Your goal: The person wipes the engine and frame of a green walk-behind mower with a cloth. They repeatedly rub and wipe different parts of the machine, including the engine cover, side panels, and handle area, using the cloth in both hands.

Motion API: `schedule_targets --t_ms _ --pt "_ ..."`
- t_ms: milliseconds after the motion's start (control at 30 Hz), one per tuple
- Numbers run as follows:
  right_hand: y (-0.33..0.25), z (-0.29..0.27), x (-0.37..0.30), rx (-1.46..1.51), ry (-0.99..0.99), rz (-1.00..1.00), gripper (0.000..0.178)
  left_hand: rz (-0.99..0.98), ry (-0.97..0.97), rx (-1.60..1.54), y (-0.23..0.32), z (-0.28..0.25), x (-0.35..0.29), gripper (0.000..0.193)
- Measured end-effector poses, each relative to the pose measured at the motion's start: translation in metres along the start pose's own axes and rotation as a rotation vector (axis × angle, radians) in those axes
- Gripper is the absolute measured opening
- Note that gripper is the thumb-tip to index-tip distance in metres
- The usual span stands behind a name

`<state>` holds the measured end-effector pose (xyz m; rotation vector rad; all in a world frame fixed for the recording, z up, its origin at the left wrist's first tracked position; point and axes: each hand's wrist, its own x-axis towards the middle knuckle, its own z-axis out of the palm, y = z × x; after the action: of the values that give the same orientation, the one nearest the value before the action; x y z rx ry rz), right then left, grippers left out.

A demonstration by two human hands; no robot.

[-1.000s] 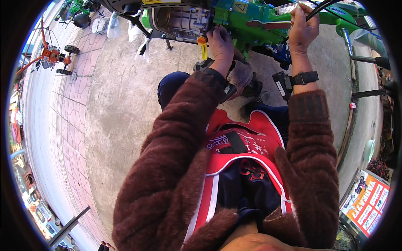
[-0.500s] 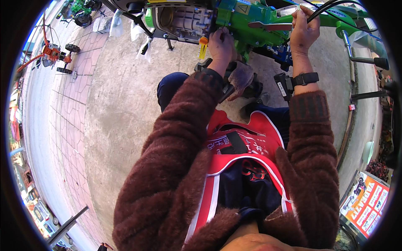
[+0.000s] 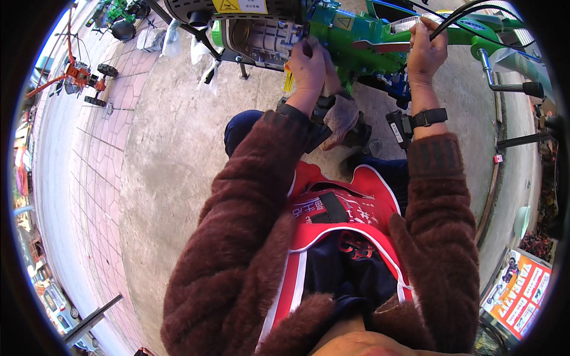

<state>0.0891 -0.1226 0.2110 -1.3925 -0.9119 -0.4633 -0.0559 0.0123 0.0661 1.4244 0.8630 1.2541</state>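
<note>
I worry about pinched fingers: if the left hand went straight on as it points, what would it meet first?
Likely the green housing, near its joint with the silver engine block; the left hand may already touch it, but depth is unclear.

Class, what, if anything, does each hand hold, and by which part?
The right hand holds black cables, at the lower end of their visible stretch. The left hand is beside the silver casing; whether it grips anything cannot be told.

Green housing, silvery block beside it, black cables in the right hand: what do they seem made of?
Green housing: probably metal with glossy paint, judging by its highlights.
Silvery block: likely bare cast metal, dull and ribbed.
Black cables: perhaps plastic or rubber sheathing, smooth and curving.
</note>
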Motion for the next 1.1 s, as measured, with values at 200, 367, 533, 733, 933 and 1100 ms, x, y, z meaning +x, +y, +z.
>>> schedule_targets --t_ms 200,367,533,733,933,1100 --pt "0.001 0.0 -0.002 0.081 0.009 0.061 0.02 0.475 -0.131 0.437 0.047 -0.017 0.038 0.02" --pt "-0.001 0.001 -0.002 0.024 0.034 0.06 0.016 0.672 -0.15 0.454 0.037 -0.008 0.04 0.017" --pt "-0.001 0.0 -0.002 -0.003 0.021 0.028 0.016 0.76 -0.215 0.52 0.025 -0.009 0.039 0.014" --pt "-0.003 0.0 0.0 0.015 0.019 0.062 0.016 0.882 -0.323 0.471 0.025 -0.017 0.042 0.014" --pt "-0.005 0.002 -0.001 0.007 0.026 0.071 0.016 0.204 -0.005 0.053 0.025 -0.026 0.057 0.015" --pt "-0.005 0.0 -0.002 0.022 0.026 0.069 0.017 0.191 0.213 -0.034 0.021 -0.035 0.078 0.025"
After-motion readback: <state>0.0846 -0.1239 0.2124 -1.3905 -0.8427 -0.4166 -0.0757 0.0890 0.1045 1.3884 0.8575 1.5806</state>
